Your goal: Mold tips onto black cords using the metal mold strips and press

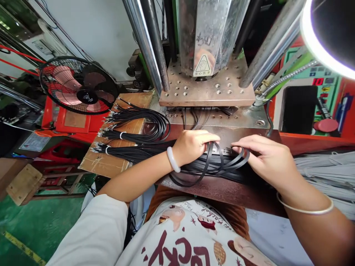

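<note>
My left hand (pixel 192 146) rests on a bunch of black cables (pixel 210 168) lying across the brown machine ledge (pixel 219 190), fingers curled over a looped cable. My right hand (pixel 263 157) is just to the right, fingertips pinching the same cable loops near the mould slot (pixel 226 149). Several cable ends run into the gap under the steel press plate (pixel 206 87). More bundled black cables (pixel 130 135) with bare metal tips lie on a cardboard sheet (pixel 111 162) to the left.
A vertical press with steel columns (pixel 146 44) stands directly ahead. A red fan (pixel 76 87) sits at left. A pile of grey cables (pixel 327 173) lies at right, and a bright ring lamp (pixel 327 37) hangs upper right. A control panel (pixel 324 92) is behind.
</note>
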{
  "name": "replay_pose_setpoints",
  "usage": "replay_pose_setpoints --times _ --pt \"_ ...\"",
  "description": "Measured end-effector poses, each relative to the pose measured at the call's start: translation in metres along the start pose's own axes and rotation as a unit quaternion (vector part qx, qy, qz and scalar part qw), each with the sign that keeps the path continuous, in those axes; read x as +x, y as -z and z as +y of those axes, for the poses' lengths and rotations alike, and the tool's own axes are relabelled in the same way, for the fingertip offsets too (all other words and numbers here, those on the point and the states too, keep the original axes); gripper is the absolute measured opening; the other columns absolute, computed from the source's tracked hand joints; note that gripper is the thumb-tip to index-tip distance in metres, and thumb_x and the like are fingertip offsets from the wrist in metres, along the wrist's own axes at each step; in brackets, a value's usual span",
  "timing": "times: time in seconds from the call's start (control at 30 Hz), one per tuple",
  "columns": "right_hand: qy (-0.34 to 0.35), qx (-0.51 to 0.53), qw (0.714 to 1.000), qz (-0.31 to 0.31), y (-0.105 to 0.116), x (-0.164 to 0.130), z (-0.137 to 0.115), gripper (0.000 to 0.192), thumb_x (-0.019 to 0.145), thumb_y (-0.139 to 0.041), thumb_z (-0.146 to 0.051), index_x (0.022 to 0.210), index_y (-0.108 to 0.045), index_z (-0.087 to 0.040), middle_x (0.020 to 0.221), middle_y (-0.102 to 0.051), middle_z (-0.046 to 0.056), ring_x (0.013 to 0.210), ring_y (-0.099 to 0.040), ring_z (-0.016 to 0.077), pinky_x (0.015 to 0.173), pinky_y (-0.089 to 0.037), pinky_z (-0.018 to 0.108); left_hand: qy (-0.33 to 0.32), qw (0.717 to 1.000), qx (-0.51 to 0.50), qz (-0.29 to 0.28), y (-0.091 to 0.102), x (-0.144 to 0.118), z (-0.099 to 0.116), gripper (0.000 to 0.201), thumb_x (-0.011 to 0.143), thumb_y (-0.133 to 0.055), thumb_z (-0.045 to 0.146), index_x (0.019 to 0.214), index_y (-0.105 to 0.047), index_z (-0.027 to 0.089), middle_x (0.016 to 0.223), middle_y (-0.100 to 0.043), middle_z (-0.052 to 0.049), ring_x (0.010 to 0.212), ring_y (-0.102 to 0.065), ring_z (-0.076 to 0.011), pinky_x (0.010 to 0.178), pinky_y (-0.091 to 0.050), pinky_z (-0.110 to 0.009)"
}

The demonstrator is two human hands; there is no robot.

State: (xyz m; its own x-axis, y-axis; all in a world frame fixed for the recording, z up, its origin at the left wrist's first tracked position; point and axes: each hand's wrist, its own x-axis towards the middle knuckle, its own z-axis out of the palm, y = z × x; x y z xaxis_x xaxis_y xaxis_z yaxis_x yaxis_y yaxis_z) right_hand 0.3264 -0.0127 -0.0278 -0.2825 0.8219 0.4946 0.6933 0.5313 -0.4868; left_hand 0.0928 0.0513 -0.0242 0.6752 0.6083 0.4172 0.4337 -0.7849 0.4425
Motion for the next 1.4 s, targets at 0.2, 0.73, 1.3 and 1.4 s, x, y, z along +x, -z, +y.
replay_pose_setpoints --times 0.2,0.73,1.3,1.4 --pt "0.031 0.080 0.995 -0.043 -0.006 0.003 -0.002 0.021 0.089 -0.054 -0.011 0.099 -0.069 -0.022 0.091 -0.070 0.005 0.080 -0.066 0.0177 0.071 -0.055 0.031 0.019 0.998 -0.060 0.021 -0.014 -0.005 -0.013 0.024 0.087 -0.050 0.003 0.090 -0.072 0.013 0.090 -0.073 -0.006 0.083 -0.068 -0.0142 0.079 -0.052 -0.024" --pt "0.105 -0.022 0.991 -0.079 -0.007 0.005 -0.008 0.020 0.091 -0.052 -0.014 0.104 -0.067 -0.020 0.089 -0.063 0.009 0.078 -0.059 0.0206 0.067 -0.049 0.034 -0.021 0.997 -0.065 -0.044 -0.014 -0.001 -0.005 0.031 0.080 -0.048 0.002 0.094 -0.072 0.015 0.089 -0.075 -0.003 0.081 -0.069 -0.0155 0.081 -0.052 -0.026" --pt "-0.090 0.075 0.993 0.007 -0.002 -0.009 -0.003 0.008 0.087 -0.064 -0.020 0.087 -0.071 -0.023 0.081 -0.072 0.002 0.072 -0.066 0.0181 0.068 -0.052 0.033 -0.108 0.993 0.025 0.040 -0.017 -0.006 0.003 0.026 0.087 -0.046 0.006 0.095 -0.070 0.014 0.087 -0.076 -0.005 0.079 -0.069 -0.0139 0.082 -0.052 -0.028" --pt "-0.077 0.064 0.995 0.003 -0.002 -0.007 -0.004 0.011 0.087 -0.061 -0.019 0.084 -0.071 -0.022 0.077 -0.071 0.002 0.069 -0.064 0.0174 0.066 -0.051 0.032 -0.147 0.987 0.049 0.035 -0.015 -0.005 0.007 0.024 0.092 -0.045 0.010 0.093 -0.069 0.013 0.086 -0.075 -0.005 0.076 -0.068 -0.0144 0.081 -0.052 -0.030"
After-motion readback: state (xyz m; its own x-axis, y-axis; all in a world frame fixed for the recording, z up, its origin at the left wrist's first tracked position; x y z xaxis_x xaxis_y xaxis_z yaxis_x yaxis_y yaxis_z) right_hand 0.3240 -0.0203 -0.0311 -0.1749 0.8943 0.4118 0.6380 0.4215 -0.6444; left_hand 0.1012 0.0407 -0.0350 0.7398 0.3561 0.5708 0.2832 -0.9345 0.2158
